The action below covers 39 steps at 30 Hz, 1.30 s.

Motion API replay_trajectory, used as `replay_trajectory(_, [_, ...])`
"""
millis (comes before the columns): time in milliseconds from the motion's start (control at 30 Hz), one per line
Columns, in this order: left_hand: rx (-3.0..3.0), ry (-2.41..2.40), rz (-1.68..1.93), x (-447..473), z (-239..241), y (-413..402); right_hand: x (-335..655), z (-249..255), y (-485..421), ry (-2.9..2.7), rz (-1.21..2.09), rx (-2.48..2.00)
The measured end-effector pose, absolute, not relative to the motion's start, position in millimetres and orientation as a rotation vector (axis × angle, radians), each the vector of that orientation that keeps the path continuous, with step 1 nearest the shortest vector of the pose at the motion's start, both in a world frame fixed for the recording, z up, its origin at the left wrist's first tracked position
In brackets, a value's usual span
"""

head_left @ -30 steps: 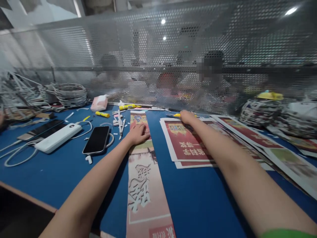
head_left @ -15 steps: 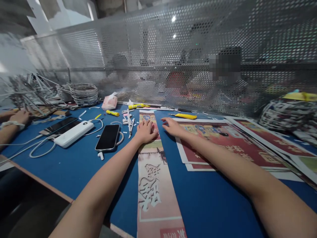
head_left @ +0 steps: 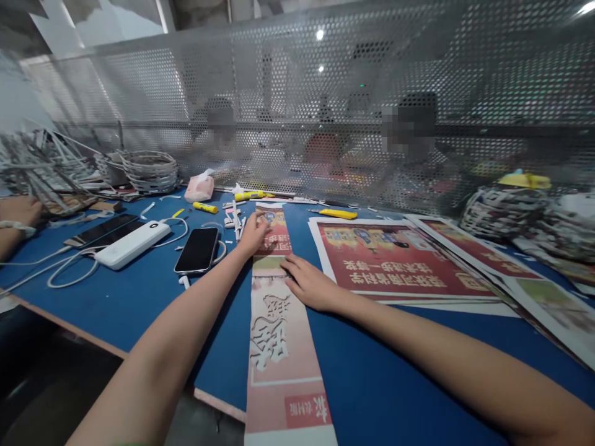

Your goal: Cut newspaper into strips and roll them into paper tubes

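Observation:
A long narrow strip of printed newspaper [head_left: 279, 334] lies lengthwise on the blue table [head_left: 381, 384], its near end hanging past the table's front edge. My left hand [head_left: 253, 234] rests flat on the strip's far part, fingers stretched out. My right hand [head_left: 309, 284] lies on the strip's right edge near its middle, fingers spread and pressing the paper down. Neither hand holds anything. A stack of red printed newspaper sheets [head_left: 390, 260] lies just right of the strip.
A black phone [head_left: 198, 249], a white power bank [head_left: 132, 244] with cables and another dark phone [head_left: 100, 229] lie to the left. A yellow utility knife [head_left: 338, 214], glue sticks [head_left: 204, 207] and paper scraps lie at the back. Woven paper baskets [head_left: 149, 170] stand left and right. Another person's hand [head_left: 16, 214] is at far left. A perforated metal screen [head_left: 325, 111] backs the table.
My right hand has pulled back from the far end of the table and settled on the strip's middle right edge. My left hand stays on the strip's far part.

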State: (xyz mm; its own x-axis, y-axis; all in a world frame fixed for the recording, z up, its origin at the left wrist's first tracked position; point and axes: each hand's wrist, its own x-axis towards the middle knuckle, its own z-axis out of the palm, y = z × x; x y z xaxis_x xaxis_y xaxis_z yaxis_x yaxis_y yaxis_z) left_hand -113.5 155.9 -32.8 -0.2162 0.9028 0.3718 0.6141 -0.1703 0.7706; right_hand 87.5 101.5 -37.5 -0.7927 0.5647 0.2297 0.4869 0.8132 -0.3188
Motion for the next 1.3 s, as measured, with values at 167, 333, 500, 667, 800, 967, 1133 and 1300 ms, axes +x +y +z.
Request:
replay_trajectory(167, [1.472,1.753,1.467,-121,-23,165,85,-38,98,-2.713,0.241,-0.768])
replay_trajectory(333, [1.46,1.688,1.364,-121,-11,158,86,-38,98,-2.705,0.205,-0.739])
replay_trajectory(500, [1.606,1.656,1.137,-111,-7,129,85,-38,99,-2.677,0.234,-0.728])
replay_trajectory(667, [1.702,1.653,1.141,-98,-12,108,84,-37,98,-2.636,0.329,-0.718])
replay_trajectory(800, [1.618,1.703,1.212,-100,-15,106,87,-35,98,-2.575,0.466,-0.708])
replay_trajectory(967, [1.545,1.521,1.19,-99,-19,105,92,-34,99,-2.385,0.703,-0.766])
replay_trajectory(1133, [1.505,1.338,1.32,-87,-13,104,91,-33,105,-2.027,0.995,-0.904])
replay_trajectory(1300, [1.455,0.922,1.529,-66,-2,92,97,-1,106,-1.84,1.266,-0.924])
